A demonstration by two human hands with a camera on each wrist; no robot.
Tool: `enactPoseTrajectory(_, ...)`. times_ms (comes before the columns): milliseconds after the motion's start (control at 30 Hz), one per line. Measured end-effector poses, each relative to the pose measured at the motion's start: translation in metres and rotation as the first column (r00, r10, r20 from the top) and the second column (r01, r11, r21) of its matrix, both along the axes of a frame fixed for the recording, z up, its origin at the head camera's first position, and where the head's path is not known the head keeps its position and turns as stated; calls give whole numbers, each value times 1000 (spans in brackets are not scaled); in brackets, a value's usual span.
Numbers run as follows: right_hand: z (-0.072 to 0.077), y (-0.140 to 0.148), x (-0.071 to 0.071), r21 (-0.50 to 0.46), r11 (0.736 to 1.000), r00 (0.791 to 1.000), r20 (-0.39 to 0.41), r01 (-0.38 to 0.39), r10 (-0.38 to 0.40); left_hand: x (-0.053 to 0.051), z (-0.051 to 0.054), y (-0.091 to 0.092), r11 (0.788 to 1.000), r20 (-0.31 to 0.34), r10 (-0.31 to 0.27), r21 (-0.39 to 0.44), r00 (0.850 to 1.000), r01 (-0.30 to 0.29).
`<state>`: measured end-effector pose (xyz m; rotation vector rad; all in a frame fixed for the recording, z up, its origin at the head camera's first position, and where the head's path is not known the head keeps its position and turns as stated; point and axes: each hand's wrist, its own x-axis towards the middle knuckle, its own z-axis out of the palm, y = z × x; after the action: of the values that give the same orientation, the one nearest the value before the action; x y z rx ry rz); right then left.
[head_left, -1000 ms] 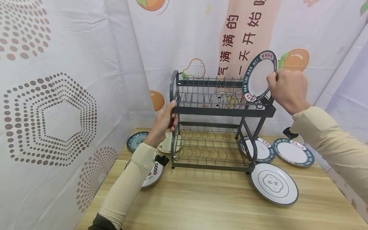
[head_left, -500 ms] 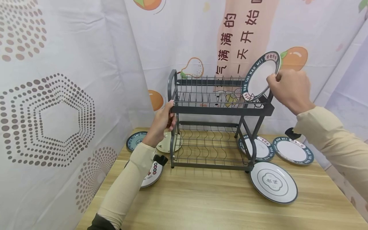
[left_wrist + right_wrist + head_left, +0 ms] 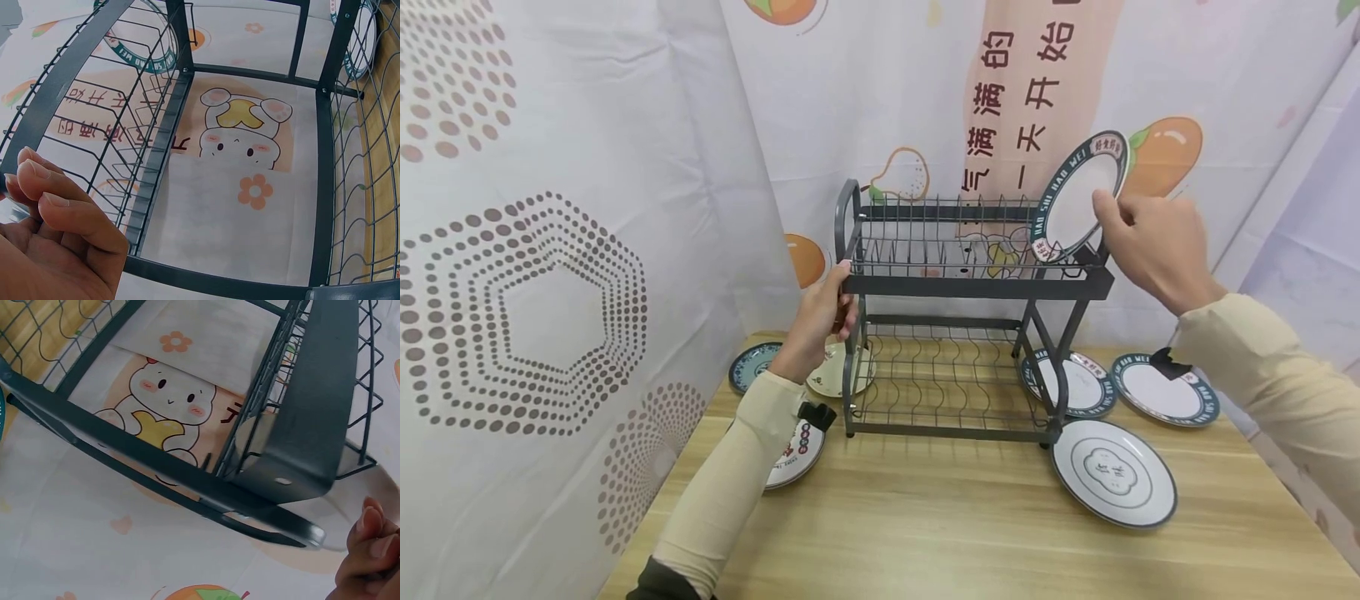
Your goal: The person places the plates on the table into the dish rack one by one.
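Note:
A dark metal two-tier dish rack (image 3: 977,287) stands on the wooden table. My left hand (image 3: 814,321) grips its upper left front corner, thumb on top; in the left wrist view the curled fingers of that hand (image 3: 69,231) lie beside the upper frame. A white plate with a green lettered rim (image 3: 1082,196) leans to the right in the upper tier's right end. At its right edge is my right hand (image 3: 1161,246), thumb over the face. The right wrist view shows the curled fingers of that hand (image 3: 372,553) against the plate's back (image 3: 369,487).
Two green-rimmed plates (image 3: 1165,390) lie right of the rack, with a grey-lined plate (image 3: 1114,473) in front of them. At the left lie a blue plate (image 3: 751,367), a cream plate (image 3: 835,372) and a white plate (image 3: 797,461) partly under my forearm. Printed cloth hangs behind.
The held plate has tipped further to the right since the earliest frame. My right hand has dropped slightly and turned, its thumb standing more apart. My left hand keeps its grip on the rack.

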<state>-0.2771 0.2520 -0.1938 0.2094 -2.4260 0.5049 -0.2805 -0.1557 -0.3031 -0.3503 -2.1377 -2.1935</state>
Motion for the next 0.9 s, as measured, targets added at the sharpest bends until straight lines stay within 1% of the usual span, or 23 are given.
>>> enactPoseTrajectory(200, -12, 14, 3, -69, 998, 999, -34, -14, 12, 1, -2, 1, 1000, 0, -1, 2, 1000, 1)
enactPoseTrajectory(333, -20, 26, 7, -85, 996, 1000, -3, 4, -4, 1, -2, 1, 1000, 9, 10, 3, 1000, -10)
enactPoseTrajectory(600, -39, 51, 13, -59, 998, 998, 61, 30, -26, 0, -2, 1, 1000, 5, 10, -6, 1000, -10)
enactPoseTrajectory(800, -54, 68, 16, -21, 998, 987, 152, 55, -51, 0, -1, 0, 1000, 0, 14, -5, 1000, -14)
enactPoseTrajectory(900, -63, 76, 19, -4, 998, 981, 183, 64, -63, 0, -1, 0, 1000, 1, 13, -8, 1000, -13)
